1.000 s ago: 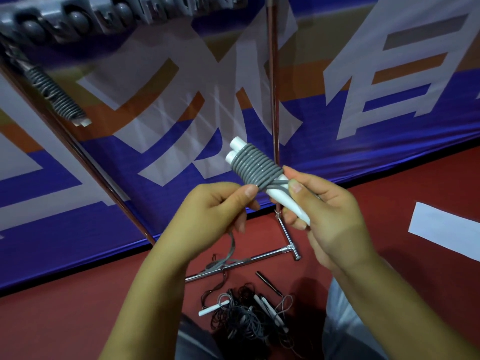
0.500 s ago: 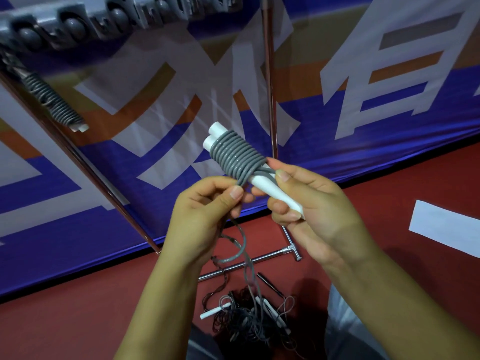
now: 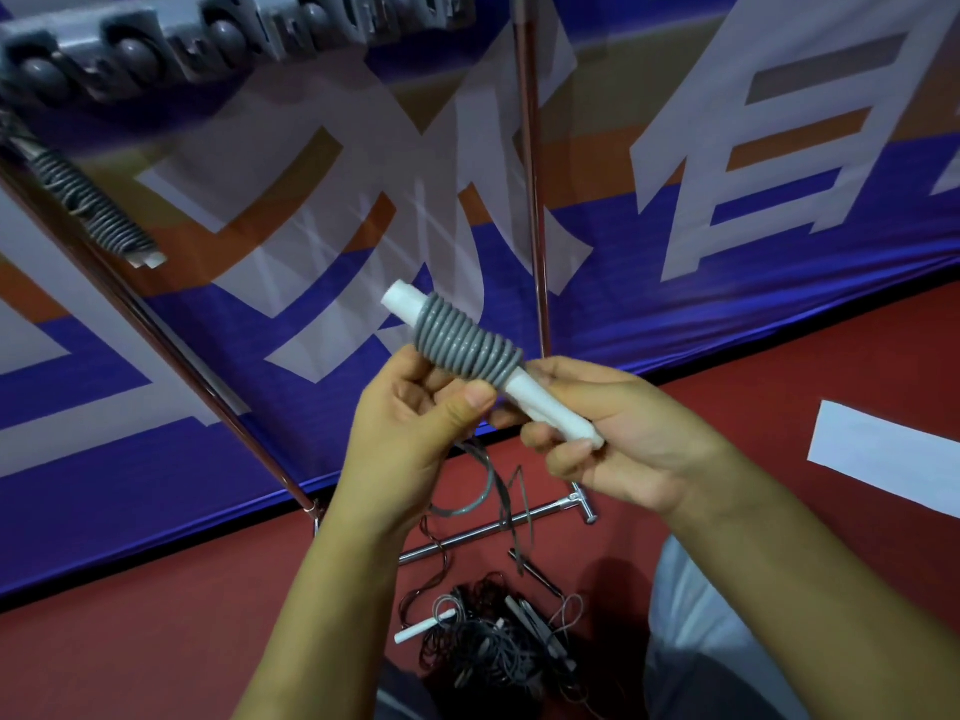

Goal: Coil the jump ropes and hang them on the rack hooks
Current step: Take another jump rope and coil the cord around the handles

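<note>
Two hands meet in front of us at chest height. Our right hand point(image 3: 618, 433) grips the white handles point(image 3: 545, 407) of a jump rope, fingers curled around the lower end. Grey cord point(image 3: 465, 343) is wound tightly around the handles. Our left hand point(image 3: 415, 423) pinches the loose cord just under the coil, thumb pressed to fingers. Another coiled rope point(image 3: 96, 210) hangs on the rack point(image 3: 171, 36) at upper left. More tangled ropes point(image 3: 493, 646) lie on the red floor point(image 3: 156, 631) below.
</note>
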Available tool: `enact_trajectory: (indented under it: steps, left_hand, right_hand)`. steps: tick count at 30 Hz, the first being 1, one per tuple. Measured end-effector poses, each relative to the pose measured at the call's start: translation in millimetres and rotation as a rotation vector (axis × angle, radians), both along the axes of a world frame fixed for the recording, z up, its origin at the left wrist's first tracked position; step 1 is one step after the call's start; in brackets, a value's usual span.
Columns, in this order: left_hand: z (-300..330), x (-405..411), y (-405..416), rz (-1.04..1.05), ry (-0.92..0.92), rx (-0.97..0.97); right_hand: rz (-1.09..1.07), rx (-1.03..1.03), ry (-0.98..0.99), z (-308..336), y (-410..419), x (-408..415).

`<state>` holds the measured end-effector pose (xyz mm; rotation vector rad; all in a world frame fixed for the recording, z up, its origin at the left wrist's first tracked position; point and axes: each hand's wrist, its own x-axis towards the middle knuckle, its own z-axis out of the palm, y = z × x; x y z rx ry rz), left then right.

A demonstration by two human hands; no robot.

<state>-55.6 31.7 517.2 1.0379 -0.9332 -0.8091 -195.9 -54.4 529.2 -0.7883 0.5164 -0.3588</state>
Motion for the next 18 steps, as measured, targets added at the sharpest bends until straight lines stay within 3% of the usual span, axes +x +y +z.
enact_trajectory:
  steps: [4,11,18]
  left_hand:
    - [0.0,-12.2,-0.5,0.100,-0.056,0.051]
    - [-2.7,-22.9,-5.2,0.267,-0.033,0.062]
    - [-0.5,-26.5,-1.9,0.269,0.004,0.075]
  right_hand:
    - [-0.139,-0.256,0.105,-8.2,-0.6,2.0]
    - [-0.355,-0.750,0.107,-21.2,9.0,3.0]
    - [-0.349,-0.890,0.105,-28.6,9.4,-1.6]
